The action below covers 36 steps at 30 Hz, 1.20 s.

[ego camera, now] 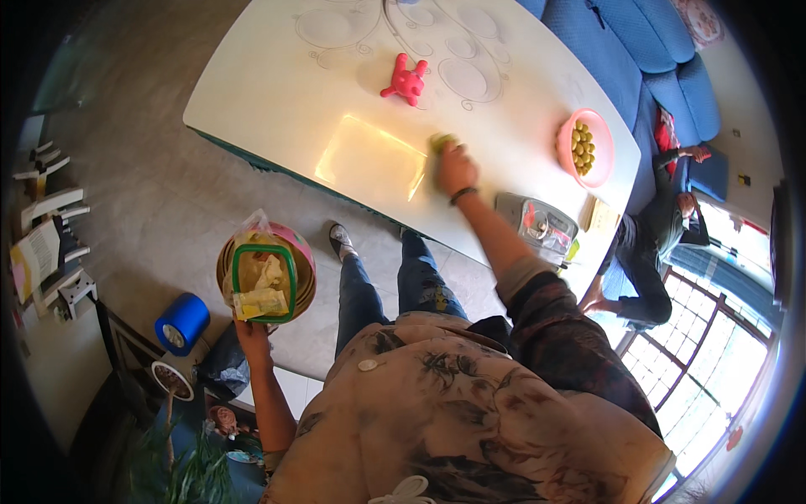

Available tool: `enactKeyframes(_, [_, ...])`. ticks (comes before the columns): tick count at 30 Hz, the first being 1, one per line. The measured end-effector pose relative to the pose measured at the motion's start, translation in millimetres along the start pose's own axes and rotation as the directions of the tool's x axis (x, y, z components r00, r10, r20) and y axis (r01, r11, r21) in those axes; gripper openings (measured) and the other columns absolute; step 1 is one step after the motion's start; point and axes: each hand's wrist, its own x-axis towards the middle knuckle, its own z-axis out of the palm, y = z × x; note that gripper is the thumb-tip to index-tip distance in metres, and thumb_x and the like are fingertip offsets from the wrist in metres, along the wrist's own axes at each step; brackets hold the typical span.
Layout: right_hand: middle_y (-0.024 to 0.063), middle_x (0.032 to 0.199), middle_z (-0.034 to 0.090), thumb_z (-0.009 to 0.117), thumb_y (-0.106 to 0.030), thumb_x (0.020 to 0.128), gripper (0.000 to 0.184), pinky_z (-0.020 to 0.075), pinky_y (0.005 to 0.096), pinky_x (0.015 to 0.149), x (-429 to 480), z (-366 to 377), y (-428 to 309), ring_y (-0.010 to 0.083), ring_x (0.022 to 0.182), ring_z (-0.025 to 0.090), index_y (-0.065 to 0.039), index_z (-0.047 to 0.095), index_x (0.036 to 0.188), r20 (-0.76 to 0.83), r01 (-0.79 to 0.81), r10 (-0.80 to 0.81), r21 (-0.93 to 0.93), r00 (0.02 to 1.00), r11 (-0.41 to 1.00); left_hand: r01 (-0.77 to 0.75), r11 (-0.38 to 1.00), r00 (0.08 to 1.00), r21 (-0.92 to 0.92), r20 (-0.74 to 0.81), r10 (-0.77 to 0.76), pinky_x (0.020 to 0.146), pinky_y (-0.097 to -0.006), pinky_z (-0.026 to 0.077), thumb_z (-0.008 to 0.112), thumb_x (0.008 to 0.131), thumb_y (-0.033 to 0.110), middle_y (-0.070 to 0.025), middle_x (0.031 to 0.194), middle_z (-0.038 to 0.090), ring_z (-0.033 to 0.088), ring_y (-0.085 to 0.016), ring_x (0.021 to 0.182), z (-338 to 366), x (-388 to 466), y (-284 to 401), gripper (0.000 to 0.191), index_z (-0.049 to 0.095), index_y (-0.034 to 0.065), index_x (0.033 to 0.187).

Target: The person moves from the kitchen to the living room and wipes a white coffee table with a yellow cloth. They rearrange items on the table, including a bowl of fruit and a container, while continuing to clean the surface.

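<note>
My left hand (253,340) is out over the floor beside the table, gripping a round pink-walled container (306,252). On or in it sits a clear box with a green rim (293,277), which holds crumpled wrappers and scraps (267,277). A clear plastic bag (255,222) bunches at the container's far edge. On the white table (264,94), my right hand (457,170) presses down, blurred, on a small yellow-green thing (443,140), perhaps a sponge or cloth. Left of that hand, a bright rectangular patch (371,157) shows on the tabletop.
A pink toy figure (406,80) lies farther back on the table. To the right are a pink bowl of green fruit (584,148) and a grey box (535,220). Another person (655,246) sits by the blue sofa (598,57). A blue cylinder (182,323) and potted plant (173,381) stand at lower left.
</note>
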Motion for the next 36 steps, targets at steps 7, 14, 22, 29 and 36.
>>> enactKeyframes(7, [0.0167, 0.096, 0.054, 0.054, -0.013, 0.076, 0.035, 0.0484, 0.0463, 0.059, -13, -28, -31, 0.0321, 0.077, 0.062, -0.015, 0.042, 0.109, 0.094, 0.079, -0.088, 0.103, 0.992, 0.992, 0.014, 1.0, 0.999, -0.027, -0.046, -0.015, 0.058, -0.0181, 0.04, 0.048, 0.089, 0.009, -0.004, 0.104, 0.054, 0.047, -0.005, 0.071, 14, 1, 48, 0.043, 0.035, 0.007, 0.13])
enactKeyframes(14, [0.0115, 0.082, 0.055, 0.05, -0.017, 0.082, 0.009, 0.0484, 0.0385, 0.059, -5, 14, 67, 0.0263, 0.072, 0.059, -0.011, 0.052, 0.089, -0.242, -0.068, 0.01, -0.234, 0.97, 0.97, 0.046, 0.998, 0.999, 0.035, -0.003, -0.046, 0.07, -0.0351, 0.054, 0.049, 0.09, 0.017, -0.009, 0.118, 0.052, 0.059, -0.022, 0.096, -22, 18, 27, 0.042, 0.035, 0.0108, 0.129])
enactKeyframes(22, [0.0133, 0.078, 0.053, 0.046, -0.01, 0.082, 0.005, 0.0491, 0.041, 0.057, -114, 6, 34, 0.0296, 0.068, 0.058, -0.007, 0.05, 0.085, -0.139, -0.008, -0.003, -0.082, 0.99, 0.997, 0.075, 0.994, 0.997, -0.078, 0.016, -0.074, 0.07, -0.0336, 0.055, 0.046, 0.09, 0.01, -0.011, 0.12, 0.05, 0.057, -0.022, 0.098, -14, 14, 45, 0.045, 0.032, 0.0104, 0.133])
enactKeyframes(29, [0.019, 0.088, 0.059, 0.056, -0.019, 0.081, 0.022, 0.051, 0.0436, 0.065, -142, 22, 33, 0.0358, 0.082, 0.062, -0.004, 0.048, 0.095, 0.163, -0.503, 0.487, 0.076, 0.858, 0.861, 0.038, 0.998, 0.999, -0.058, 0.031, -0.036, 0.072, -0.0319, 0.053, 0.046, 0.089, 0.01, -0.0125, 0.121, 0.049, 0.056, -0.021, 0.101, -28, 18, 36, 0.046, 0.031, 0.0079, 0.133])
enactKeyframes(36, [0.0193, 0.083, 0.061, 0.044, -0.012, 0.085, 0.034, 0.0497, 0.0447, 0.053, -67, 19, -123, 0.0352, 0.062, 0.062, 0.008, 0.037, 0.113, 0.096, -0.283, 0.266, 0.344, 0.959, 0.895, 0.047, 0.999, 0.999, 0.005, 0.012, -0.047, 0.073, -0.0306, 0.052, 0.049, 0.089, 0.016, -0.012, 0.119, 0.05, 0.055, -0.02, 0.1, -47, 9, 22, 0.044, 0.035, 0.0061, 0.13])
